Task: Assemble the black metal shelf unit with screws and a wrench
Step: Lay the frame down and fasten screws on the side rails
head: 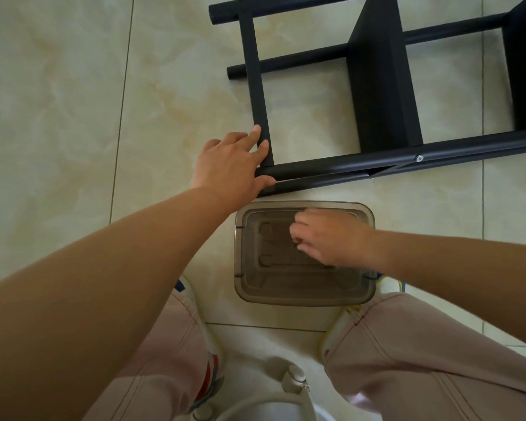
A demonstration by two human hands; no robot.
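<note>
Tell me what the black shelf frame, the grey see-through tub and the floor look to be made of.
Black tubular shelf frame: likely painted metal, matt; round tubes, a silver screw head.
Smoky translucent rectangular tub: plastic by its look; the floor shows through its moulded walls.
Pale marbled floor: probably glazed tile; straight grout lines, soft sheen.

Shelf (380, 86) was matte black; bin (304, 294) smoky grey, see-through; floor (58, 101) cream, marbled beige veins; trousers (422, 354) pale pink.

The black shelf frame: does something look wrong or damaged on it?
Nothing is clearly damaged. The shelf frame lies on its side on the floor tiles, normal mid-assembly. One screw shows in the near rail. The left hand rests on its corner.
</note>
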